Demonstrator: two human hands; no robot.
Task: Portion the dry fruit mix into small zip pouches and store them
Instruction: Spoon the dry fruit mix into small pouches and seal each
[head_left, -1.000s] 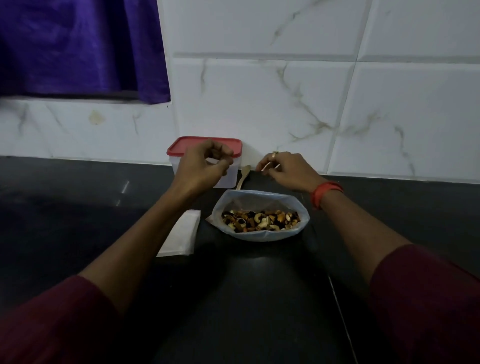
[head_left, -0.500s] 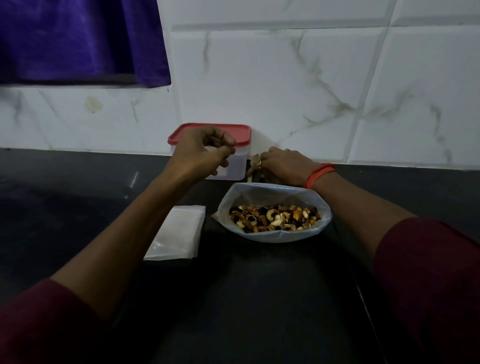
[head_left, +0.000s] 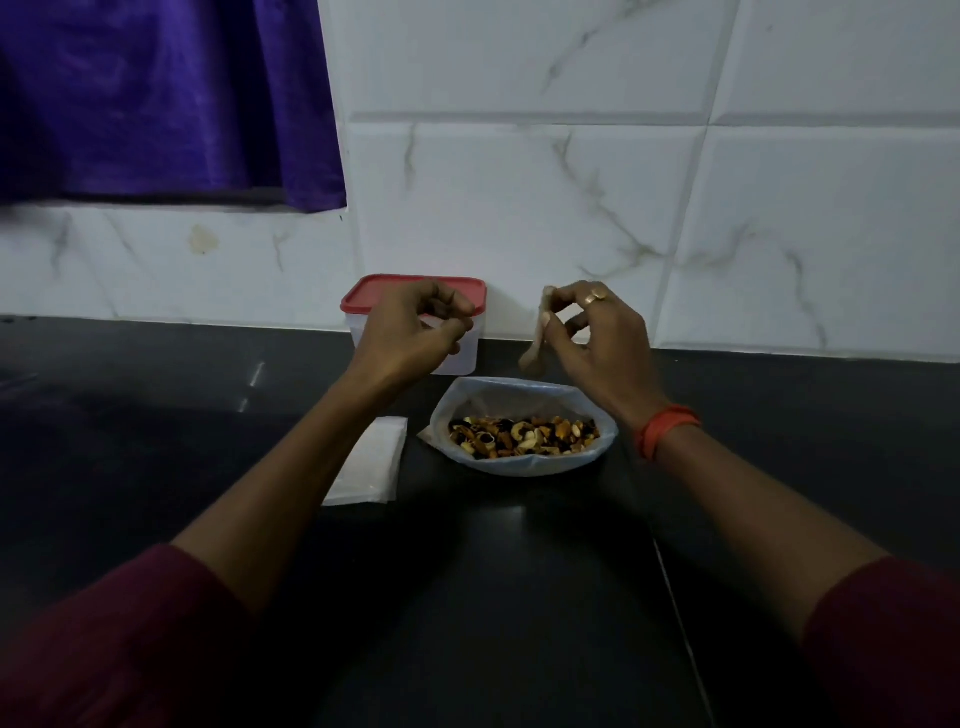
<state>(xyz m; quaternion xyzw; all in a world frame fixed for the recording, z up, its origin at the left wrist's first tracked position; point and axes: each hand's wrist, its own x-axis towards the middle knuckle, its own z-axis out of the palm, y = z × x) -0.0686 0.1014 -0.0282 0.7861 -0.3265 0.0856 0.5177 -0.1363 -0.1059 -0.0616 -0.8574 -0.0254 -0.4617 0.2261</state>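
Note:
The dry fruit mix (head_left: 524, 437) lies in an open clear bag (head_left: 519, 467) on the black counter. My right hand (head_left: 597, 343) hovers behind the bag, its fingertips pinching a pale wooden spoon (head_left: 537, 340) that hangs bowl-down. My left hand (head_left: 410, 332) is raised in front of a clear container with a red lid (head_left: 366, 293). Its fingers are curled with the thumb against them, and I cannot make out anything between them. A flat stack of small white pouches (head_left: 369, 462) lies left of the bag.
The black counter (head_left: 493, 597) runs up to a white marble-tiled wall (head_left: 571, 208). A purple cloth (head_left: 156, 98) hangs at the upper left. A thin seam (head_left: 675, 597) crosses the counter at the right.
My right hand has lifted the spoon off the counter behind the bag. My left hand has kept its curled pose in front of the container. The camera has tilted slightly.

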